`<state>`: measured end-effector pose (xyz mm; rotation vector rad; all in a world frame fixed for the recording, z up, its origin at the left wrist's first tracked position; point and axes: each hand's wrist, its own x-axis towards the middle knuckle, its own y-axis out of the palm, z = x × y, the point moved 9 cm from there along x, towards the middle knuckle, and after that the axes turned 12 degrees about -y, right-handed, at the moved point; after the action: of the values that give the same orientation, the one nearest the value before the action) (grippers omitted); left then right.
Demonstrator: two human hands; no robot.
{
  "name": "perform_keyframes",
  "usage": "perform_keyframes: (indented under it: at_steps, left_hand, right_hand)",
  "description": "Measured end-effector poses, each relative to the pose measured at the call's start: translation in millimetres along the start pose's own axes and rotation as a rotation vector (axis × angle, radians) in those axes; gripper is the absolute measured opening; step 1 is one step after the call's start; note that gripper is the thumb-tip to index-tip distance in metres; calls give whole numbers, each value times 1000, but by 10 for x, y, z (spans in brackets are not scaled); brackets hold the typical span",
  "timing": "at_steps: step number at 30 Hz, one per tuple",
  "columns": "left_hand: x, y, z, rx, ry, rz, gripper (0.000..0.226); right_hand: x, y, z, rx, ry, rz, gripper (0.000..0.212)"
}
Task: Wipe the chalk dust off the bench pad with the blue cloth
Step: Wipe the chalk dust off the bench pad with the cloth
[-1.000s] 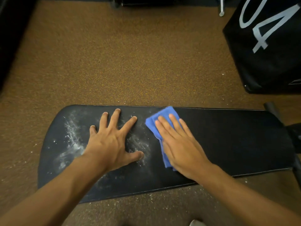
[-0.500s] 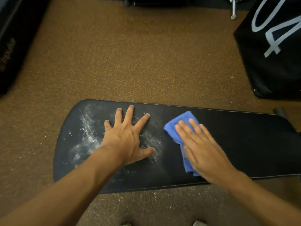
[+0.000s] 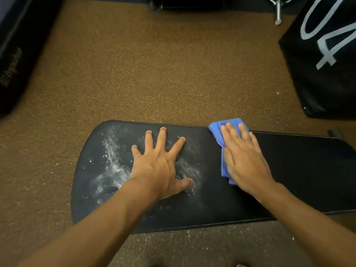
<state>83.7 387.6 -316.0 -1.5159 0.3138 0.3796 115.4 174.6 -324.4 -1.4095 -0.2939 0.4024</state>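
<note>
Since half a second ago: right hand (image 3: 244, 158), fingers flat and straight, has pushed the blue cloth (image 3: 221, 135) up to the far edge of the bench pad (image 3: 298, 170); pad to its right looks clean. Left hand (image 3: 158, 168): splayed, fingers straight, pressing the pad amid chalk dust (image 3: 112, 166), unmoved. Judgement: most dust unwiped; left hand covers part of it. Surroundings: speckled brown floor (image 3: 154, 64), black box marked "04" (image 3: 323, 60), metal leg (image 3: 278, 14)
</note>
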Motion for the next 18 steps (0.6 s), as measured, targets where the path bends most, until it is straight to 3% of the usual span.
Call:
perform_keyframes:
  at_steps: [2, 5, 8, 11, 14, 18]
  left_hand:
    - [6, 8, 5, -9, -6, -10, 111]
    - [11, -8, 8, -8, -9, -19, 112]
    - [1, -18, -4, -3, 0, 11, 112]
    - [-1, -7, -11, 0, 10, 21, 111]
    - [3, -9, -14, 0, 8, -3, 111]
    - [5, -11, -4, 21, 3, -18, 112]
  right_hand:
    - [222, 7, 209, -1, 73, -36, 65]
    - [23, 70, 556, -10, -127, 20, 61]
    - [-349, 30, 386, -20, -239, 68, 58]
    - [-134, 8, -23, -26, -13, 20, 62]
    - [233, 9, 199, -5, 116, -35, 67]
    - [-202, 65, 747, 2, -183, 20, 59]
